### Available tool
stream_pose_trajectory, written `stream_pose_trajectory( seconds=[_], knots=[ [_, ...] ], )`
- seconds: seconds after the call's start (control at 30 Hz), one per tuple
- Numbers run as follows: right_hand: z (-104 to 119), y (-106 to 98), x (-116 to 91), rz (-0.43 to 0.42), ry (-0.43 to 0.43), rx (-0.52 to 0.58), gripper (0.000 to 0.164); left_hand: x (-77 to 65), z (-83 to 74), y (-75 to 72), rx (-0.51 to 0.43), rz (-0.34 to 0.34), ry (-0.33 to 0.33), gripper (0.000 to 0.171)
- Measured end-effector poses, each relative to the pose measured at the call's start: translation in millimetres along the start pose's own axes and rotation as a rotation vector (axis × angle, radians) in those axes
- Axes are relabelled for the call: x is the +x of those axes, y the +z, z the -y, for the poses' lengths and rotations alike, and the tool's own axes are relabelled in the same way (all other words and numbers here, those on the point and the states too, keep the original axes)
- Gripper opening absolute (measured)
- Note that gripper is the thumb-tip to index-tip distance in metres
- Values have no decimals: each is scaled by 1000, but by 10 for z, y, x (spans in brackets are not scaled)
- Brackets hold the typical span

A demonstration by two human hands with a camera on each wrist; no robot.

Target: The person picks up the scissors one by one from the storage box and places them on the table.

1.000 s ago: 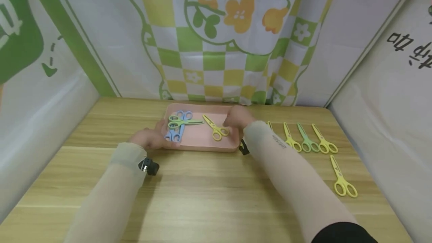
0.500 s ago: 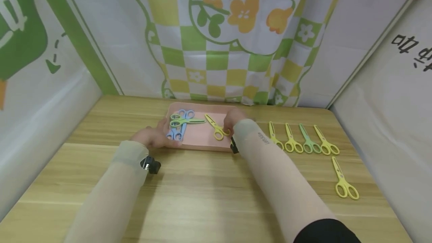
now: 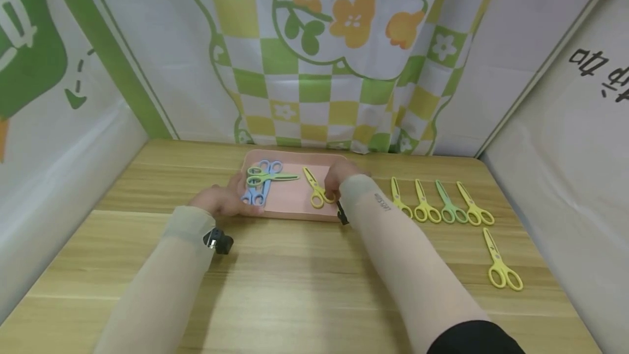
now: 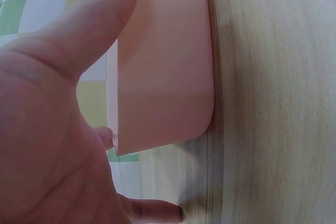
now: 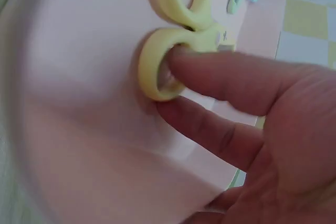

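Note:
Near the back of the table lies a shallow pink tray (image 3: 290, 201). My left hand (image 3: 221, 200) rests at its front left corner, the straight thumb along the front rim in the left wrist view and the other fingers spread by the left end. Inside the tray, my right hand (image 3: 340, 175) pinches one handle ring of the yellow scissors (image 3: 316, 191). In the right wrist view the thumb reaches into that ring and a finger presses its outer edge. Green scissors (image 3: 270, 177) lie across blue scissors (image 3: 266, 186) in the tray's left half.
Several yellow scissors (image 3: 425, 206) and one green pair (image 3: 449, 206) lie in a row on the wooden table (image 3: 285, 288), right of the tray. Another yellow pair (image 3: 500, 266) lies nearer the front right. A checkered curtain (image 3: 314, 89) hangs behind the tray.
My right hand has moved left to the yellow scissors' handle and taken hold of it. The scissors have turned slightly, their tip shifting right. My left hand stays at the tray corner.

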State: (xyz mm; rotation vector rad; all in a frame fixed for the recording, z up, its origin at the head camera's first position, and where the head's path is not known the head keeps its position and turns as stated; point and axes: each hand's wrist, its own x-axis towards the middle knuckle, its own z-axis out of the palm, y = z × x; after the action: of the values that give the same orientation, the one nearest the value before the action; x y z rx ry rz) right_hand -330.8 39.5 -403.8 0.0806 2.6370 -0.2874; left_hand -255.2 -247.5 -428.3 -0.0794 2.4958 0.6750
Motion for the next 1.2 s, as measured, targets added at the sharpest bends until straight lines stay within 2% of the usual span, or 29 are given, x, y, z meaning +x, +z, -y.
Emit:
stream_pose_trajectory(
  seconds=[0.2, 0.3, 0.37, 0.47, 0.53, 0.63, 0.73, 0.83, 0.97, 1.1, 1.2],
  knots=[
    [20, 42, -66, -37, -17, -15, 11, -10, 7, -6, 5, -7, 4, 159],
    [-1, 32, -67, -50, -57, -43, 11, -9, 4, -10, 11, -4, 10, 158],
    [-35, 24, -4, -23, -100, -51, 12, -10, 0, -12, 8, 3, 11, 158],
    [-87, -25, 38, 41, -143, -5, 7, -20, -9, -16, 7, 8, 15, 157],
    [-128, -56, 56, 84, -154, 58, 5, -35, -19, -16, 6, 9, 15, 156],
    [-186, -106, 10, 103, -163, 98, 9, -76, -50, -18, 1, 16, 20, 151],
    [-252, -140, -22, 76, -177, 117, 17, -130, -91, -21, -12, 28, 36, 144],
    [-318, -169, -44, 35, -198, 123, 23, -111, -85, -9, -12, 30, 55, 140],
    [-400, -204, -61, 15, -239, 122, 17, -43, -35, 7, -11, 19, 33, 146],
    [-482, -253, -131, 7, -241, 201, 12, -8, -6, 1, -23, 22, 19, 156],
    [-549, -297, -184, -18, -248, 229, 14, 5, 1, -7, -31, 33, 21, 156]
  ],
)
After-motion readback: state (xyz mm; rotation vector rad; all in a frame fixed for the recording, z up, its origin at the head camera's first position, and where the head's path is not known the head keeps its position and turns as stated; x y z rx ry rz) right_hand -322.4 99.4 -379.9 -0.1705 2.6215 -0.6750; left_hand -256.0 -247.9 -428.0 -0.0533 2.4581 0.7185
